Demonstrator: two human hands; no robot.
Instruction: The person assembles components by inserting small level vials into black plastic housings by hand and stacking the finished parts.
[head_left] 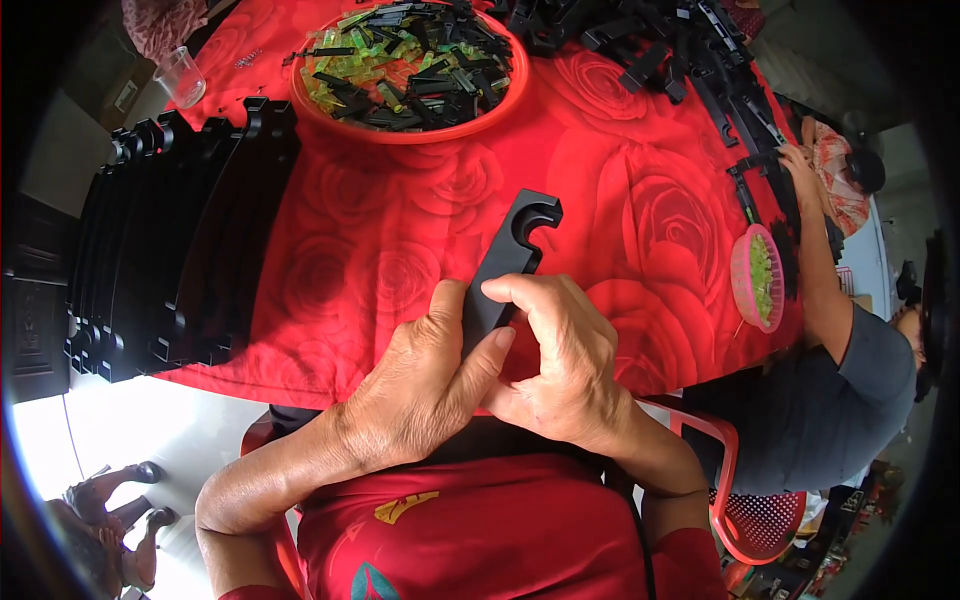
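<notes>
We find the black hook-ended plastic bar (515, 235) between the person's two hands, over the near middle of the rose-patterned red tablecloth (390, 215). The left hand (415, 365) grips its near part, the thumb laid across the face and another finger along the left edge. The right hand (570, 355) is half curled on the right side, a fingertip touching the face farther up; we cannot tell how firmly it holds. The bar slants, its far end leaning right and projecting clear of both hands, while its near end is hidden by them. We note a matte black, straight-sided body and, at the far end, a rounded notch open to the right below a short hooked tip. Left of the hands we record a row of long black plastic parts (190, 240); beyond them, a red basin (400, 135) of black and yellow-green pieces.
</notes>
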